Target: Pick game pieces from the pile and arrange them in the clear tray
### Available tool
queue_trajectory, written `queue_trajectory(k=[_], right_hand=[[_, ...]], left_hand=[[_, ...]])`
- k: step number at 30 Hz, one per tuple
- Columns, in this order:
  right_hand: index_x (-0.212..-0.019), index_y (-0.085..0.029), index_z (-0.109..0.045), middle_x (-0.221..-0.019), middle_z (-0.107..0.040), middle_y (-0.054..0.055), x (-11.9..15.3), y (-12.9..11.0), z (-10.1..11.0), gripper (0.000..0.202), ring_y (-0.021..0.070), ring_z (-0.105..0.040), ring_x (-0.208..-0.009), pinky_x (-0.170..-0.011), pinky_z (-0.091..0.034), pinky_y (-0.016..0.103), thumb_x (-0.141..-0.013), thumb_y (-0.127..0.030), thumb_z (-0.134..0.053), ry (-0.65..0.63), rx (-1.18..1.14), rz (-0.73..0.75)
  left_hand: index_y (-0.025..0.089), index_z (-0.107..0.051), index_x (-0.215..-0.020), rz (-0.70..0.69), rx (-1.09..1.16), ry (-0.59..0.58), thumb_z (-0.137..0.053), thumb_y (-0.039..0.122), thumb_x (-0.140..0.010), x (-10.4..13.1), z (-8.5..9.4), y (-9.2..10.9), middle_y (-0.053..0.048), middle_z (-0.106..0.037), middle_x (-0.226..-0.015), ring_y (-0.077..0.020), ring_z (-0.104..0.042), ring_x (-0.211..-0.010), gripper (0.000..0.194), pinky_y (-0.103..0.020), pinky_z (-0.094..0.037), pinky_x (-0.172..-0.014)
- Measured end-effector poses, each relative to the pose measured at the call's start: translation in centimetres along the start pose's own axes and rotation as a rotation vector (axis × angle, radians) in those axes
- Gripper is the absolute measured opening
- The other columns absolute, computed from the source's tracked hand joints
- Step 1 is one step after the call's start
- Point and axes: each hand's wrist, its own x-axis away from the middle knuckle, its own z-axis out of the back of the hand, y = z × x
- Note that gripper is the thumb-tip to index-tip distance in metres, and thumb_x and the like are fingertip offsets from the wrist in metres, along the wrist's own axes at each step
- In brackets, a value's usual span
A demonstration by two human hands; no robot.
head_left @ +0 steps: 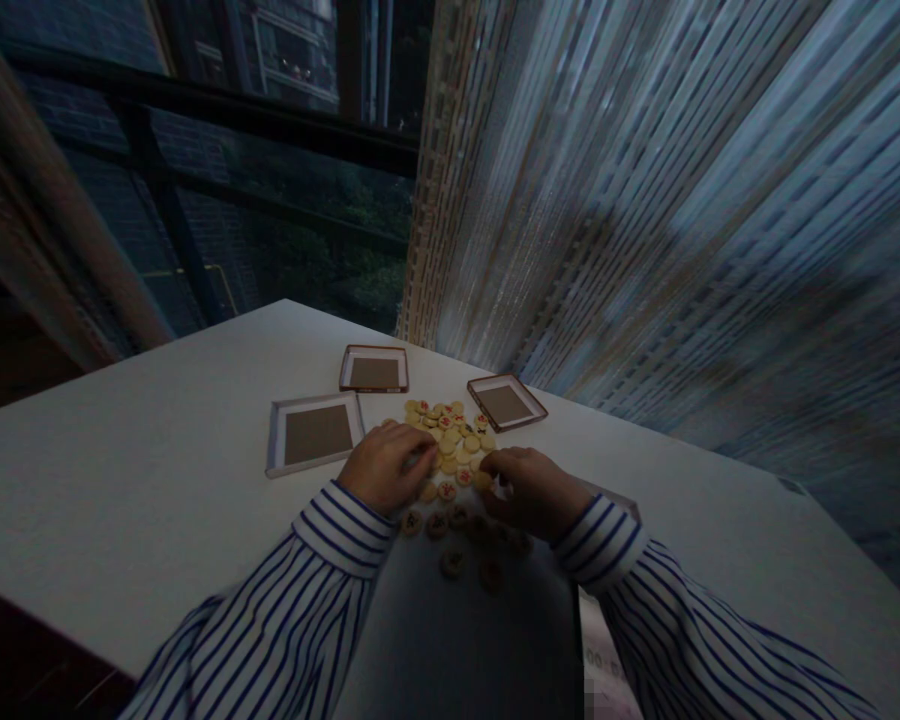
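Observation:
Round, pale wooden Chinese chess pieces (450, 440) lie in a loose pile on the white table (195, 430), some showing red or dark characters. At the pile's left side, my left hand (390, 466) has its fingers curled in; whatever is in them is hidden. My right hand (534, 488) is at the right edge of the pile, thumb and fingers closed on one chess piece (482, 481). Closer to me, several separate pieces with dark characters, among them one piece (452, 564), lie in shadow between my wrists.
Shallow box halves stand around the pile: a larger one (275, 440) at left, one (375, 389) behind, another (544, 411) at right. Part of a further box (621, 502) shows behind my right wrist. A striped curtain (607, 180) hangs along the table's far right edge.

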Motion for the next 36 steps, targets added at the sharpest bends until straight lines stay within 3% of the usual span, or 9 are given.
queue_trajectory(k=[8,12,15,18,21,25,30,36], right_hand=[[-0.084,-0.014,-0.058,-0.073,-0.059,0.005,0.3,0.0,-0.1,0.018,0.0132,-0.052,-0.065,-0.062,-0.041,0.024,-0.068,-0.021,-0.057,0.145,-0.112,0.036],[-0.096,-0.013,-0.058,-0.072,-0.059,0.002,0.5,-0.1,-0.1,0.029,0.0116,-0.051,-0.062,-0.06,-0.041,0.023,-0.067,-0.02,-0.057,0.169,-0.262,0.037],[-0.106,-0.013,-0.056,-0.069,-0.059,0.0,0.6,-0.3,0.2,0.035,0.0101,-0.05,-0.06,-0.058,-0.041,0.023,-0.073,-0.024,-0.053,0.131,-0.548,-0.006],[-0.103,-0.012,-0.059,-0.068,-0.061,0.002,0.6,-0.4,0.7,0.035,0.0103,-0.051,-0.059,-0.056,-0.041,0.024,-0.077,-0.033,-0.049,0.056,-0.936,-0.071],[-0.098,-0.011,-0.062,-0.069,-0.064,0.004,0.6,-0.5,1.1,0.037,0.0104,-0.052,-0.057,-0.054,-0.041,0.025,-0.074,-0.038,-0.054,0.031,-1.228,-0.128],[-0.092,-0.012,-0.063,-0.066,-0.065,0.004,0.6,-0.4,1.1,0.034,0.01,-0.052,-0.054,-0.053,-0.04,0.025,-0.07,-0.037,-0.059,0.034,-1.452,-0.159],[-0.09,-0.014,-0.06,-0.069,-0.066,0.004,0.7,-0.3,1.1,0.033,0.01,-0.053,-0.055,-0.053,-0.039,0.024,-0.067,-0.037,-0.063,0.039,-1.516,-0.188],[-0.083,-0.018,-0.051,-0.066,-0.057,-0.003,1.0,-0.3,1.0,0.031,0.0081,-0.05,-0.055,-0.052,-0.038,0.021,-0.062,-0.033,-0.068,0.099,-1.291,-0.206]], left_hand=[[0.017,-0.061,-0.078,0.0,0.016,0.008,-0.052,0.02,-0.079,0.1,-0.4,0.2,-0.006,-0.068,-0.076,-0.019,-0.062,-0.075,0.01,-0.034,-0.048,-0.071],[0.017,-0.062,-0.079,0.008,0.01,-0.022,-0.053,0.02,-0.079,0.1,-0.3,0.3,-0.005,-0.068,-0.077,-0.019,-0.062,-0.075,0.01,-0.034,-0.048,-0.071],[0.016,-0.062,-0.079,0.009,0.016,-0.017,-0.053,0.02,-0.079,0.1,-0.3,0.3,-0.006,-0.068,-0.077,-0.0191,-0.062,-0.076,0.009,-0.034,-0.048,-0.071],[0.016,-0.062,-0.079,0.0,0.021,-0.005,-0.053,0.019,-0.079,0.2,-0.4,0.2,-0.006,-0.068,-0.077,-0.0191,-0.062,-0.075,0.009,-0.035,-0.048,-0.072],[0.017,-0.061,-0.078,-0.009,0.015,0.007,-0.053,0.019,-0.079,0.2,-0.5,0.2,-0.005,-0.068,-0.076,-0.019,-0.062,-0.074,0.009,-0.035,-0.048,-0.071],[0.016,-0.062,-0.079,-0.019,0.022,0.004,-0.052,0.019,-0.079,0.2,-0.4,0.2,-0.006,-0.068,-0.076,-0.0191,-0.061,-0.073,0.01,-0.035,-0.048,-0.071],[0.017,-0.062,-0.079,-0.004,0.034,0.005,-0.052,0.02,-0.079,0.3,-0.5,0.1,-0.006,-0.068,-0.076,-0.0192,-0.061,-0.075,0.01,-0.034,-0.048,-0.071],[0.017,-0.062,-0.079,-0.019,0.024,0.005,-0.051,0.021,-0.08,0.2,-0.4,-0.1,-0.005,-0.068,-0.075,-0.0188,-0.061,-0.074,0.012,-0.034,-0.048,-0.072]])
